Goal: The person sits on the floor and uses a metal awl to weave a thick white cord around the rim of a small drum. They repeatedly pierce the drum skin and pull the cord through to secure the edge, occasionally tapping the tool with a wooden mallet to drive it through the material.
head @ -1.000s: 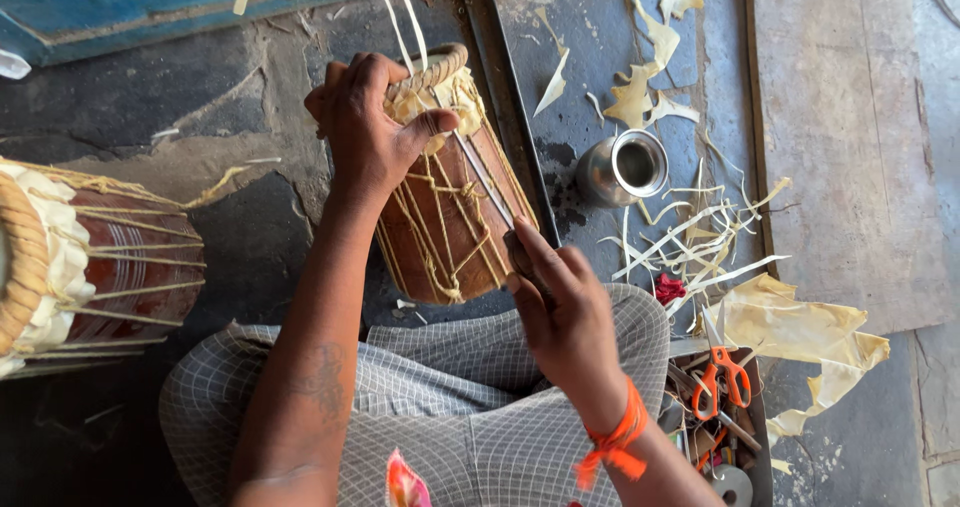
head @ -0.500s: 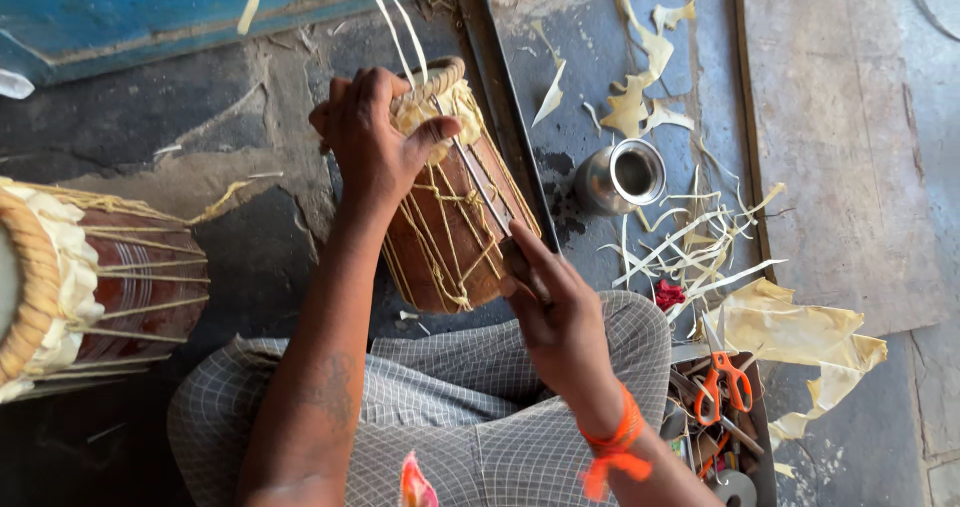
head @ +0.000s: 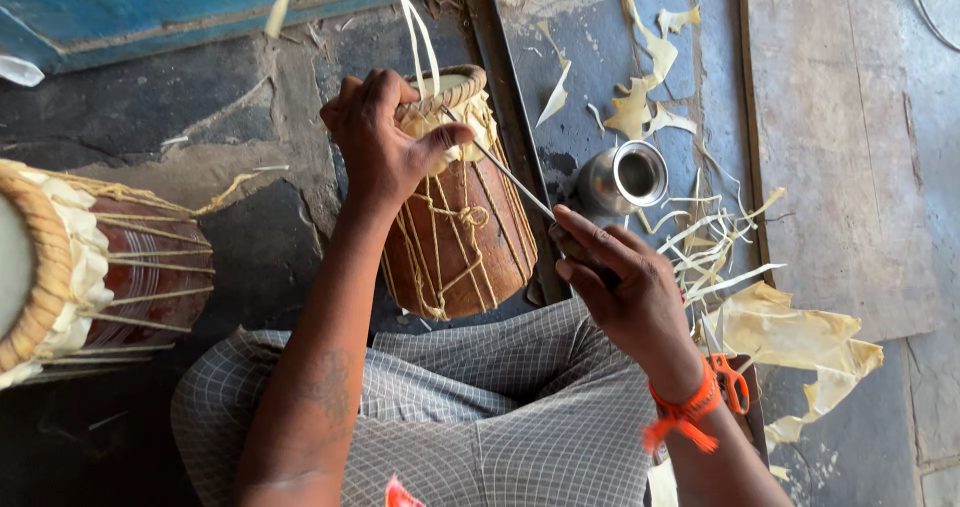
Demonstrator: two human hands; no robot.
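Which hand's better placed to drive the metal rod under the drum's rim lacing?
Right, probably. The right hand grips the metal rod, whose tip sits at the small drum rim; the left hand clasps that rim.

Small drum (head: 455, 217) between knees; metal cup (head: 625, 177) right; second drum (head: 90, 267) left.

Bare forearms, orange thread band (head: 683, 413) on right wrist, grey checked wrap (head: 500, 407) over lap.
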